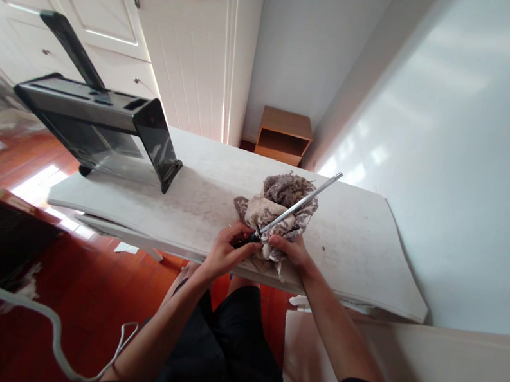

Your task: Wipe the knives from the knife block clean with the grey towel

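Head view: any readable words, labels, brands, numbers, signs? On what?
None: no word, label, brand, number or sign can be read on the metal rod, brown cloth, dark stand or white table. Any fine print would be too small or blurred to make out.

Rod (302, 203) of smooth, shiny metal, cloth (279, 196) rough and nubby, tabletop (202, 198) matt and smudged, floor (78, 282) glossy wood.
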The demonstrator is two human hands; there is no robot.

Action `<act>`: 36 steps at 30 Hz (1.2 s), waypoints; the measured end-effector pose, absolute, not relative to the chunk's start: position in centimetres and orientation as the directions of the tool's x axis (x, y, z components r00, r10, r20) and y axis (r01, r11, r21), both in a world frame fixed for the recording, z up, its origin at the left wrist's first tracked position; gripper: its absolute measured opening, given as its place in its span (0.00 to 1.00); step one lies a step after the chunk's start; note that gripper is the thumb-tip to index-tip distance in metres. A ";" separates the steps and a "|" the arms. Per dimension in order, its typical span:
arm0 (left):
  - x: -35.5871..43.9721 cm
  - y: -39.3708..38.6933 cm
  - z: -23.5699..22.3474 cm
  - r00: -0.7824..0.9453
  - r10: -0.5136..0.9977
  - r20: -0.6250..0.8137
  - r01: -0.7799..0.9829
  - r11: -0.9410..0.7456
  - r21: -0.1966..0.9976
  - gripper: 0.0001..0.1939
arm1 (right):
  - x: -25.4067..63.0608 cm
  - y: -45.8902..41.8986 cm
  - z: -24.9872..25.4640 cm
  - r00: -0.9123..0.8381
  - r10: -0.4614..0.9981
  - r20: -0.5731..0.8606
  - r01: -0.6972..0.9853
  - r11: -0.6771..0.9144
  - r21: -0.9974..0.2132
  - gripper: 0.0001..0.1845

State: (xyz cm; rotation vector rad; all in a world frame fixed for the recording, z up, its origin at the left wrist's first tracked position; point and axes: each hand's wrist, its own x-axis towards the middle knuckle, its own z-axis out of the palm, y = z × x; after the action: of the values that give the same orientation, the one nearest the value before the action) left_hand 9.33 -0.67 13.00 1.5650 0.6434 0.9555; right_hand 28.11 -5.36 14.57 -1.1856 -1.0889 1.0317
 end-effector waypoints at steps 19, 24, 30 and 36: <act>8.7 -0.1 13.7 0.711 0.684 0.164 0.008 -0.240 0.971 0.21 | 28.4 -5.0 15.0 0.212 0.958 0.193 0.107 0.174 -0.979 0.21; 8.7 0.2 13.9 0.737 0.666 0.117 0.074 -0.252 0.965 0.23 | 28.8 -4.9 14.8 0.223 0.956 0.191 0.132 0.165 -0.977 0.22; 8.8 0.5 14.0 0.798 0.598 0.072 -0.029 -0.081 0.996 0.27 | 29.0 -4.8 14.7 0.175 0.966 0.188 0.150 0.163 -0.975 0.22; 9.1 0.8 13.7 0.817 0.575 -0.030 -0.055 0.130 0.990 0.24 | 29.1 -4.6 14.6 0.204 0.961 0.184 0.150 0.155 -0.976 0.26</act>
State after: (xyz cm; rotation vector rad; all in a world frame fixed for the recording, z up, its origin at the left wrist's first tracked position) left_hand 9.06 0.81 13.74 1.3749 0.4616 0.4819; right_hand 29.11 -4.61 14.57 -1.2709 -1.2160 0.8569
